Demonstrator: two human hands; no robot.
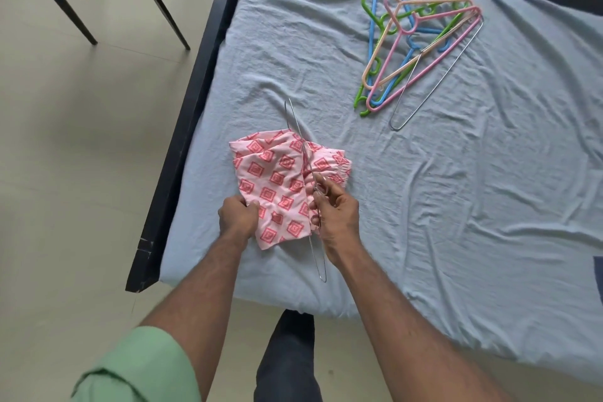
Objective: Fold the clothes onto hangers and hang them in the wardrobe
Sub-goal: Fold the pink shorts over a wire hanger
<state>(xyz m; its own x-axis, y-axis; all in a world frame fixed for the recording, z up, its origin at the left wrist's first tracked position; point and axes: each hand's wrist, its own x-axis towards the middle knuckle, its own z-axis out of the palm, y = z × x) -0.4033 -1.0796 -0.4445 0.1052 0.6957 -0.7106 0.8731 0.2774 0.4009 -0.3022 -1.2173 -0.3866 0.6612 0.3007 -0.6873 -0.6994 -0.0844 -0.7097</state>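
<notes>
A folded pink garment (277, 179) with a red diamond print lies on the bed near its left edge. A thin metal wire hanger (295, 127) runs through the garment, one end sticking out at the far side and the other toward me. My left hand (236, 217) grips the garment's near left edge. My right hand (334, 212) holds the wire hanger at the garment's right side, fingers curled round the wire.
A pile of plastic hangers (409, 39) in blue, green, pink and peach, with a second wire hanger (434, 85), lies at the far right of the bed's light blue sheet (473, 189). The dark bed frame (192, 101) borders the left. Chair legs (156, 0) stand on the floor beyond.
</notes>
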